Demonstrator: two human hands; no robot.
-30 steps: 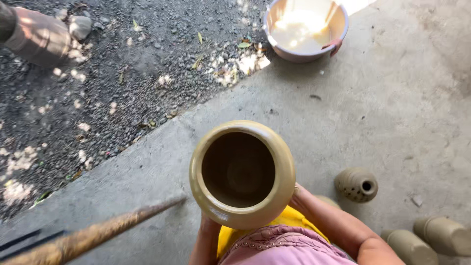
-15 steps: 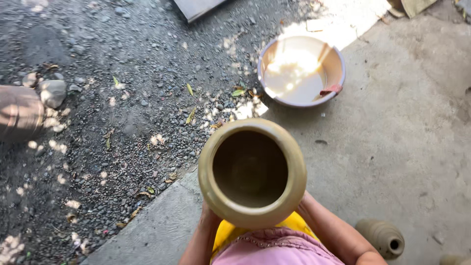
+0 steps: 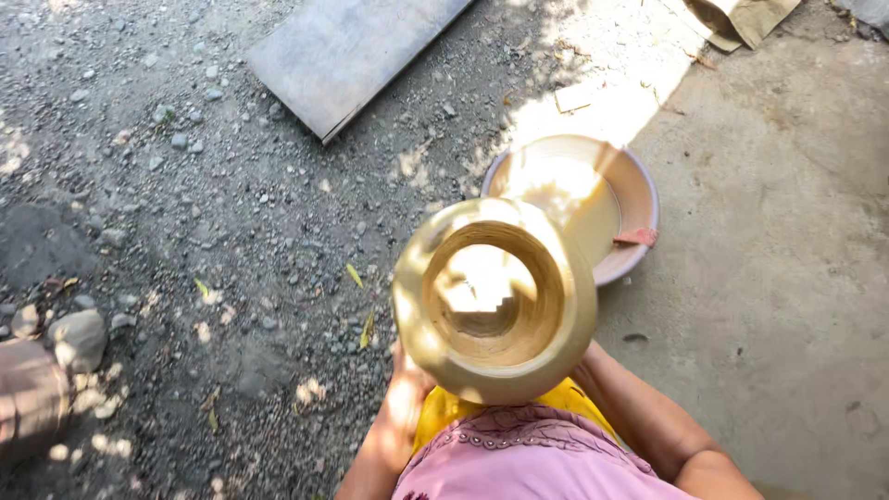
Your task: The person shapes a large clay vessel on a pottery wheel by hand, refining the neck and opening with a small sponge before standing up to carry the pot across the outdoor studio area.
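clay pot point(image 3: 495, 301), both hands beneath, basin point(image 3: 639, 199)

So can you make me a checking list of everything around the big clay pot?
Surface: gravel ground on the left, concrete floor on the right.
Job's things: clay pot, mouth up, sunlit inside.
Clutter: basin of cloudy water, flat board, stone.
Grip: left hand on the pot's side; right hand hidden behind the pot.
Cables: nothing seen.
Surroundings: outdoors, patchy sunlight.
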